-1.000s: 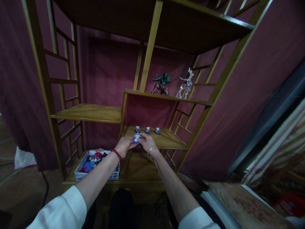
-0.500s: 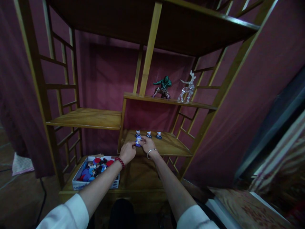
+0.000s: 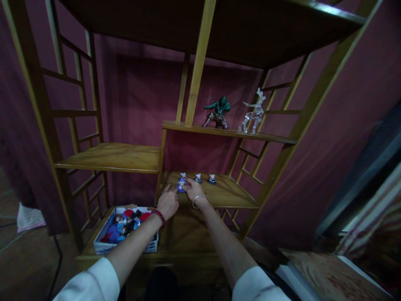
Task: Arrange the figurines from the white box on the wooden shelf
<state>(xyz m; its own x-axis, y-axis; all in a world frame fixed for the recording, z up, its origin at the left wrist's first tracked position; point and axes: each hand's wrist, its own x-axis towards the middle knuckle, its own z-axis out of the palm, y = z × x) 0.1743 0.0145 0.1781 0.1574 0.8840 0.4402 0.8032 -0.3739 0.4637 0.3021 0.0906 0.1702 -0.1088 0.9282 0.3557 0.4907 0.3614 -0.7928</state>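
My right hand [image 3: 193, 190], with a silver bangle at the wrist, pinches a small purple figurine [image 3: 181, 185] just above the front left of the lower shelf [image 3: 219, 196]. Close by on the left is my left hand [image 3: 168, 203], wearing a red bead bracelet. Its fingers point forward at the shelf's left front edge, apart from one another and with nothing visible in them. Behind the purple figurine stands a small white-and-dark figurine [image 3: 183, 175], partly covered. Two similar ones, a middle figurine [image 3: 198, 178] and a right figurine [image 3: 212, 179], stand in line with it.
A white box [image 3: 102, 246] full of small colourful figures sits low on the left. On the upper right shelf stand a green hooded figure [image 3: 218, 112] and a clear deer [image 3: 253, 113]. A wooden post [image 3: 200, 62] rises above the shelf's left end. Books or boxes [image 3: 332, 271] lie at lower right.
My left hand has drawn slightly away from the purple figurine, its fingers loosening. The right hand keeps hold of it, and the view has shifted slightly closer to the shelves.
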